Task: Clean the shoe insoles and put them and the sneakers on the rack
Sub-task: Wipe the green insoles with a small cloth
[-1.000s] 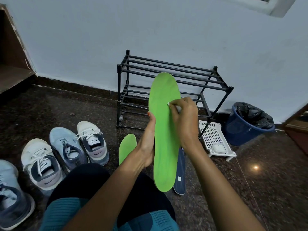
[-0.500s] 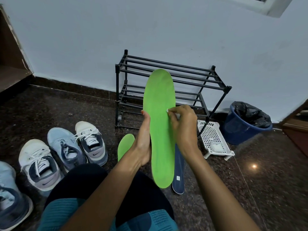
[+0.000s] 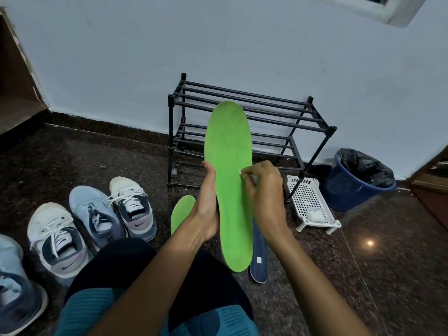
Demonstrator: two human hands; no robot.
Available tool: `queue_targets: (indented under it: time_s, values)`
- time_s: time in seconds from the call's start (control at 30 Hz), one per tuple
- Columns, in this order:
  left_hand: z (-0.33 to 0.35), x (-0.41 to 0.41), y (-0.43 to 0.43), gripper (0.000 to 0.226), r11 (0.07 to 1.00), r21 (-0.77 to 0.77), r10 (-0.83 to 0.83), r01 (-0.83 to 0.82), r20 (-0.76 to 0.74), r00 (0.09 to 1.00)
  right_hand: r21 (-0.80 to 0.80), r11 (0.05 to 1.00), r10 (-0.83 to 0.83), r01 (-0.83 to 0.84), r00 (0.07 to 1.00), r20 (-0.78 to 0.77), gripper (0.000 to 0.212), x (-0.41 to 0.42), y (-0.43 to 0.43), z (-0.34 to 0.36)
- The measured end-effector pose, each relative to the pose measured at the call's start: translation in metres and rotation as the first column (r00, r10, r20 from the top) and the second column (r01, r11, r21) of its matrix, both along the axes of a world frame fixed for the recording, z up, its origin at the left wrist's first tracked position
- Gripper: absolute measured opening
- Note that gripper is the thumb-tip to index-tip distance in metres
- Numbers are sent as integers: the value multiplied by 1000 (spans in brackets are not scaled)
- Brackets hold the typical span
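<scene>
Both forearms (image 3: 150,282) are bare, without sleeves; dark navy trousers (image 3: 116,270) and a teal ribbed-knit garment (image 3: 92,309) cover the lap.

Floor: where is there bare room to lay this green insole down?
Bare floor lies right of the navy insole, this side of the white basket. The bars of the rack are bare too. Crowded on the left, by the sneakers.

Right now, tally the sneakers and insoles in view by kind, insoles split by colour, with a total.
Sneakers: 4
Green insoles: 2
Navy insoles: 1
Total: 7
</scene>
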State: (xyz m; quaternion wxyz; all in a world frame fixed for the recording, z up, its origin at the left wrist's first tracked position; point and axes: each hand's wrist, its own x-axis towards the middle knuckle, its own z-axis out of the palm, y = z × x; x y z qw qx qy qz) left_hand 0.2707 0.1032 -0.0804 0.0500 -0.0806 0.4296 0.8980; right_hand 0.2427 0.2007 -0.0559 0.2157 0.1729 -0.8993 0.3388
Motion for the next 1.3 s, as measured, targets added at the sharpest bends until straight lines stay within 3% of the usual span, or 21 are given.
queue_targets:
  time_s: [0.17,0.4,0.6,0.8,1.03,1.3]
  values:
    - [-1,-2,-5,74,998,47,42,-41,-14,999,-13,993,116,-116,993,17,9,22,-6,-10]
    - [-3,-3,-1,76,999,33,22,-21,-15,1000,-30,999,-13,14,999,45,12,11,-1,-7]
    - [-2,-4,-7,77,997,42,62,-60,-30,998,-44,993,112,-109,992,58,10,35,-8,-11]
    - [-1,-2,-3,78,999,19,31,-31,-23,999,-28,999,-17,18,999,42,12,19,-2,-9]
    - [-1,-2,-6,78,998,19,56,-56,-15,998,-23,998,55,-54,998,31,11,32,-5,-14]
    - [-2,-3,-3,76,997,-20,68,-68,-20,997,-46,999,-26,28,998,52,12,24,-8,-11]
